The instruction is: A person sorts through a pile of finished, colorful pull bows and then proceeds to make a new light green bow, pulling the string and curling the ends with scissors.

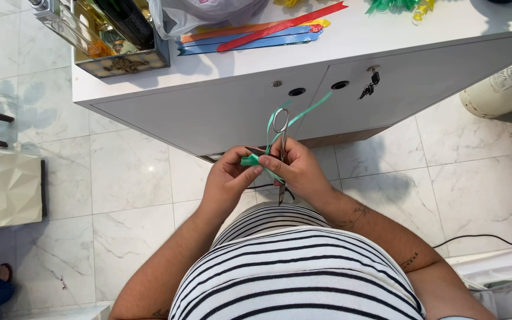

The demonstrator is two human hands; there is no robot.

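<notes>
Where marble floor (131, 178) meets white cabinet (220, 112), seen from above. Far left: pale textured panel (4, 186). Upper left, on cabinet top: gilt-edged box (111, 35), clear bag (202, 13), flat strips of red, orange and blue ribbon (262, 32). Centre: left hand (227, 179), fingers pinched shut on folded green ribbon (255, 160); touching it, right hand (299, 169), closed around scissors (280, 133) and same ribbon, loose end trailing up and right. Beside them: keys (370, 86) in cabinet lock. Far right: cream jar (505, 86), black cable (481, 238).
</notes>
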